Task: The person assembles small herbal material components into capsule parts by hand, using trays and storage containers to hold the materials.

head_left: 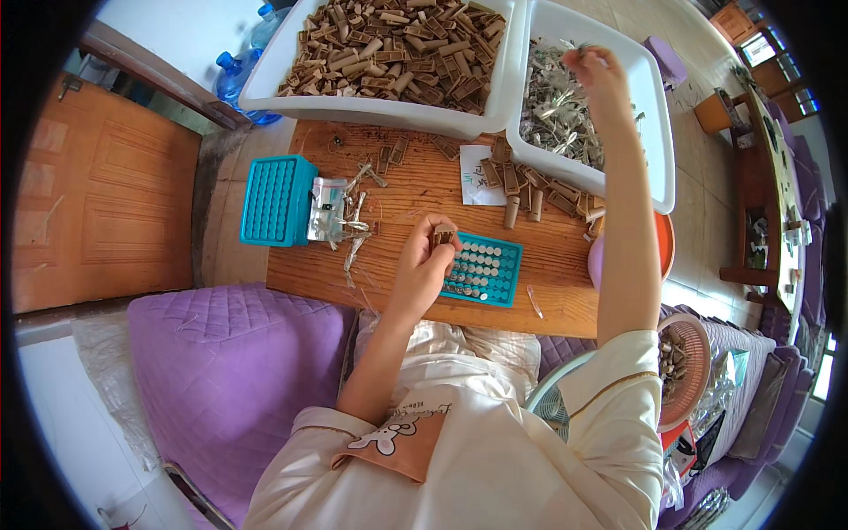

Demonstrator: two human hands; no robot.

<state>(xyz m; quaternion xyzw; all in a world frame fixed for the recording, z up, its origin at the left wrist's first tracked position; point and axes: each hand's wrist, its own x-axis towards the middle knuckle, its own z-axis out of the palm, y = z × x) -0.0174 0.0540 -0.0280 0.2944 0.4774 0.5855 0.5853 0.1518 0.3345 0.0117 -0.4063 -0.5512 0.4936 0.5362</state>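
Note:
My left hand (424, 269) is closed around a small brown plastic casing (443, 235) above the wooden table. Just beside it lies a teal tray (507, 284) with rows of round white pieces, its left edge partly covered by my fingers. My right hand (599, 75) reaches over a white bin (662, 150) at the far right. Thin wire bundles (555, 110) in silvery and pale tones fill that bin. Its fingers are pinched together, and something small and pale shows at the tips, too small to make out.
Another white bin (389, 110) at the back holds a heap of brown casings. Loose casings (512, 187) and a paper slip (480, 181) lie before the bins. A teal tray stack (274, 203) and wire bundles (355, 230) sit left. Baskets (685, 362) stand at my right.

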